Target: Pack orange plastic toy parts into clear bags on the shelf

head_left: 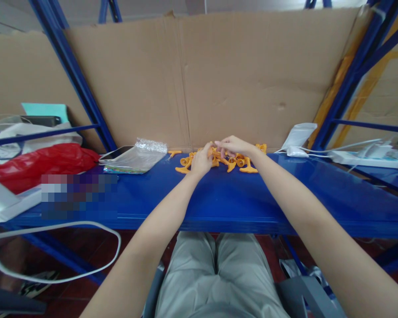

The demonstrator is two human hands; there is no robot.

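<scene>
Over a heap of orange plastic parts, my left hand (201, 161) is closed around an orange plastic piece (210, 152), mostly covered by its fingers. My right hand (232, 145) meets it from the right, thumb and index finger pinched together close to the left fingertips. What the right fingers grip, if anything, is too small to tell. Around both hands lie several orange T-shaped handles (248, 168) and ring-ended orange sleeves (185, 161). Apart from the heap, to the left, lies an orange T-handled corkscrew (174, 153) with a thin metal spiral.
The blue shelf top (232, 198) ends in front of my lap. A cardboard panel (232, 79) stands behind it. On the left are clear plastic bags (142, 157), a phone (117, 153) and a red bag (46, 161). A white packet (300, 139) and cables lie right.
</scene>
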